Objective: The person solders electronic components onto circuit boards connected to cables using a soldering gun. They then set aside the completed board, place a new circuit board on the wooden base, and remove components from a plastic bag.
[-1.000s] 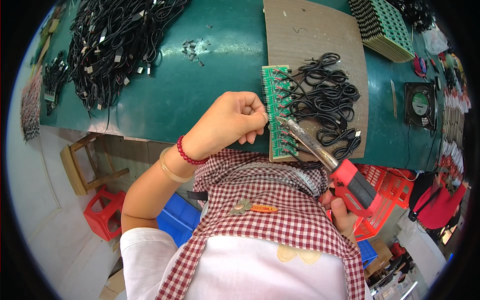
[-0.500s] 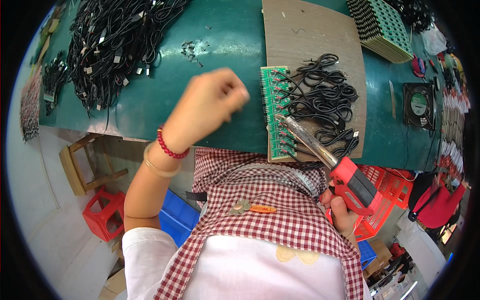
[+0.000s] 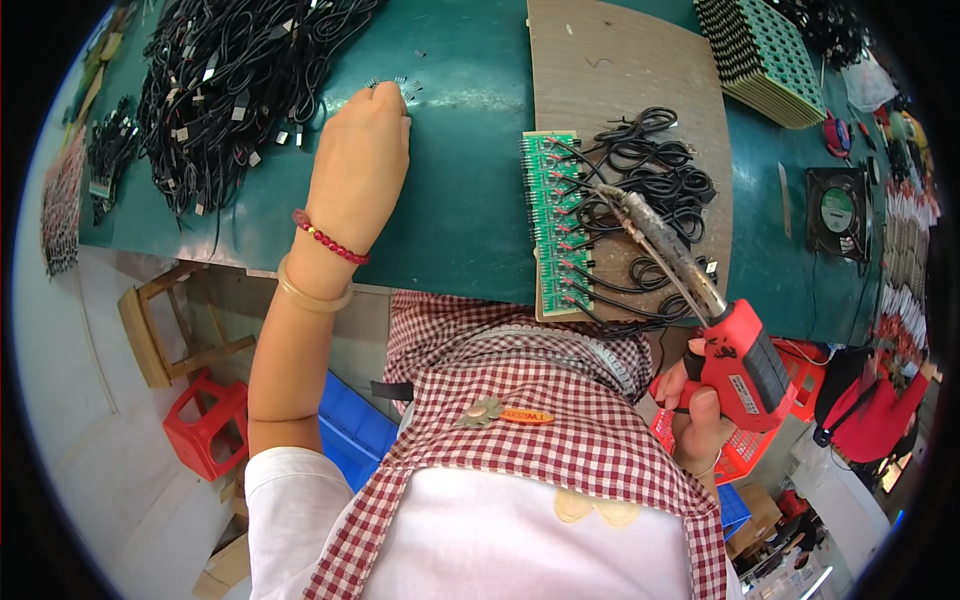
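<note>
My left hand (image 3: 362, 165) reaches over the green table, its fingers drawn together at a small scatter of metal-legged parts (image 3: 408, 87). The back of the hand hides the fingertips, so whatever they pinch cannot be made out. Wrapped round the red handle of a soldering gun (image 3: 745, 365) is my right hand (image 3: 695, 410). The gun's long metal tip points up and left, above black cables and apart from the board. A row of green circuit boards (image 3: 555, 220) lies near the table's front edge, with pins along its left side and black cables (image 3: 655, 190) joined by red wires on its right.
A brown wooden board (image 3: 630, 60) lies under the cables. To the far left is a big heap of black cables (image 3: 235, 100). Stacked green panels (image 3: 765, 60) and a black fan (image 3: 838, 212) sit at the right. A red stool (image 3: 208, 425) stands below on the left.
My left hand has gone up and left to the small parts, and its fingers have closed in. The soldering gun has drawn back from the circuit boards, rightward, with its tip raised off them.
</note>
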`<state>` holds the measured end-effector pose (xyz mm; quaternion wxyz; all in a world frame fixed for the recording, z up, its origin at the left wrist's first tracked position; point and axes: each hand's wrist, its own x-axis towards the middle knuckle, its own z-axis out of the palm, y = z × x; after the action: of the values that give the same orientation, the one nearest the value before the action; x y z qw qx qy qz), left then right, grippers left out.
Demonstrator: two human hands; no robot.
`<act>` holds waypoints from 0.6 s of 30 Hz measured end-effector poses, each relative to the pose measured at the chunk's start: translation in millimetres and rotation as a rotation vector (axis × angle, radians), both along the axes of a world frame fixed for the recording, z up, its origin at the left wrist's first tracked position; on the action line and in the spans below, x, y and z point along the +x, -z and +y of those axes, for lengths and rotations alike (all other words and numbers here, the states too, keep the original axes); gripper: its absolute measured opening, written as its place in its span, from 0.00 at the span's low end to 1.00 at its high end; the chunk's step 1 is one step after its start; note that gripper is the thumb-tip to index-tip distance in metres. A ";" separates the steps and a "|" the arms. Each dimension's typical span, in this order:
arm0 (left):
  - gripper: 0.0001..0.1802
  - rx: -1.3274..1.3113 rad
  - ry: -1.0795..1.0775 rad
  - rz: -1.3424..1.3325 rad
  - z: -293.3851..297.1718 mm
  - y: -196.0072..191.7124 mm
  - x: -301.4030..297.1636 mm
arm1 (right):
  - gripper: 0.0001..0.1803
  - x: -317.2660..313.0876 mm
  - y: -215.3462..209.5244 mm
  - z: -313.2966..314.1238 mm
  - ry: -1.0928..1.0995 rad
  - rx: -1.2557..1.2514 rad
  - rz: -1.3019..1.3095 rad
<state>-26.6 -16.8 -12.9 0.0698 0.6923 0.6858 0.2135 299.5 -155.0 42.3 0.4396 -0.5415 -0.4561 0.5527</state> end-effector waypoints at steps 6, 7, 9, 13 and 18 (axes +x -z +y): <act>0.05 -0.129 0.175 -0.427 -18.5 -30.8 23.7 | 0.27 -17.1 -6.1 7.7 0.041 0.025 0.081; 0.05 -0.332 0.168 -0.702 -30.4 -50.4 36.7 | 0.25 -20.9 -10.0 10.6 -0.006 0.009 0.069; 0.04 -0.694 0.222 -1.176 -50.3 -68.7 58.3 | 0.25 -24.5 -11.0 16.6 -0.038 -0.005 0.050; 0.04 -0.970 0.374 -1.493 -86.2 -66.7 92.1 | 0.25 -33.4 -21.0 34.7 -0.388 -0.075 -0.012; 0.07 -0.927 0.318 -1.755 -96.9 -52.5 100.8 | 0.23 -33.2 -22.7 36.2 -0.501 -0.004 -0.031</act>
<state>74.1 -113.7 39.6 0.8409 0.2781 0.3068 0.3484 266.3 -118.8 65.0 0.2808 -0.4210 -0.5815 0.6370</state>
